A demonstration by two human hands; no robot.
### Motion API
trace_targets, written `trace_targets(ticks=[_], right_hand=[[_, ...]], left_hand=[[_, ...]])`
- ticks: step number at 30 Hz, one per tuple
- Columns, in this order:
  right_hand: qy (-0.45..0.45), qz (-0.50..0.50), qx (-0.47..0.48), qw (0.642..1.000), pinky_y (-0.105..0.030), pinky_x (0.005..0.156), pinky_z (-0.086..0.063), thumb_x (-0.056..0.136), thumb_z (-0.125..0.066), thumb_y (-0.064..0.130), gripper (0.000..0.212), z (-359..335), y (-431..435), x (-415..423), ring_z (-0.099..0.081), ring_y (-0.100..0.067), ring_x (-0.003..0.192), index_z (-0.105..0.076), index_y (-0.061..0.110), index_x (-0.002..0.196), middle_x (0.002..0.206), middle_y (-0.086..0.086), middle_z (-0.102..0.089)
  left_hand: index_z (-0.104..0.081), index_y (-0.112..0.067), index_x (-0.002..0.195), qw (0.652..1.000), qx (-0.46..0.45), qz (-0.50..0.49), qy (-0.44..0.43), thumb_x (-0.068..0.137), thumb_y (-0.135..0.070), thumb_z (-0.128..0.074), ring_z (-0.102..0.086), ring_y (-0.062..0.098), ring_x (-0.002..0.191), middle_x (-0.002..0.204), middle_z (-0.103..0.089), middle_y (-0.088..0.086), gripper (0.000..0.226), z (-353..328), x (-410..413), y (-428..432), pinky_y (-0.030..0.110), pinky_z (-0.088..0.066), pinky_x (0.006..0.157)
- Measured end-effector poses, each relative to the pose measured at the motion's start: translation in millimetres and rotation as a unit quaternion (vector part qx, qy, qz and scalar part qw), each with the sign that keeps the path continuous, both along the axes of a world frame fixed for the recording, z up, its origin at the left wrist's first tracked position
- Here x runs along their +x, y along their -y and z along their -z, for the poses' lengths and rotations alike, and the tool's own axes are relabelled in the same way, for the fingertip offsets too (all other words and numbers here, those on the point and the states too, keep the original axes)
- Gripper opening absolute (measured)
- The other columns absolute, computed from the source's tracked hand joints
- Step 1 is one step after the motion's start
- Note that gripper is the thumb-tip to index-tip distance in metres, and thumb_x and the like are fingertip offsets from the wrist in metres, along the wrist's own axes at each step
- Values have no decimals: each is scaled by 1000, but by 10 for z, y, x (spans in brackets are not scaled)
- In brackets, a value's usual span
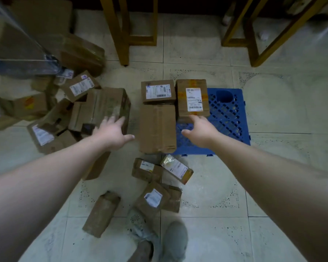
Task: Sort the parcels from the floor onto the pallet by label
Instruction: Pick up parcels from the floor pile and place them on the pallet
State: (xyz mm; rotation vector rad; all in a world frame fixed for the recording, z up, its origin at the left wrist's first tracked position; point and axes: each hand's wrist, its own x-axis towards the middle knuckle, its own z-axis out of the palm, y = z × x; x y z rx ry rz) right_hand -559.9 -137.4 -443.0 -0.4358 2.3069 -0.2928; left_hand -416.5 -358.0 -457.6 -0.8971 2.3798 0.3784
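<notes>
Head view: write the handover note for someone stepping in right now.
Left hand: open, fingers spread on the large box in the floor pile.
Right hand: open, fingertips at the near edge of the taped labelled box on the blue pallet.
Done: that box, a labelled box and a plain box sit at the pallet's left.
To do: the pile and several small parcels near the shoes.

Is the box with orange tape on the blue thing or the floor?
On the blue pallet: the box sits on its grid, label facing up.
</notes>
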Motion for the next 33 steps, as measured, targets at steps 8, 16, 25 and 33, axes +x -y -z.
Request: trace_targets(ticks=[8, 16, 25, 33], right_hand=[[28, -16, -2, 999, -37, 96, -40, 92, -54, 46, 72, -26, -14, 764, -33, -29, 137, -18, 26, 152, 157, -4, -19], [49, 14, -10, 999, -41, 104, -40, 93, -53, 39, 68, 165, -36, 1278, -36, -29, 135, -21, 24, 151, 155, -7, -25], [127, 188, 10, 974, -43, 97, -45, 88, -63, 31, 68, 1505, -203, 2224, -49, -34, 121, -30, 15, 145, 140, -15, -44], [184, 407, -64, 892, -38, 92, -50, 84, -70, 17, 55, 2806, -420, 2858, -57, -24, 107, -30, 21, 121, 126, -5, -57]], left_hand=[[-13, -26, 151, 999, 29, -37, 5, 86, -55, -54, -1, 26, 146, 160, -2, 4, 83, -233, 878, -146, 50, -15, 116], [-10, -25, 152, 994, 90, -45, 43, 88, -53, -54, -3, 27, 146, 159, -2, 4, 82, 86, 1339, -197, 48, -14, 116], [-28, -21, 147, 971, 231, -36, 58, 86, -34, -65, -33, 27, 136, 153, -27, 8, 72, 1449, 1487, -552, 36, -33, 105], [-42, -30, 135, 922, 375, -95, 30, 90, -28, -60, -54, -6, 67, 114, -58, -7, 48, 2746, 1552, -1091, 4, -35, 42]])
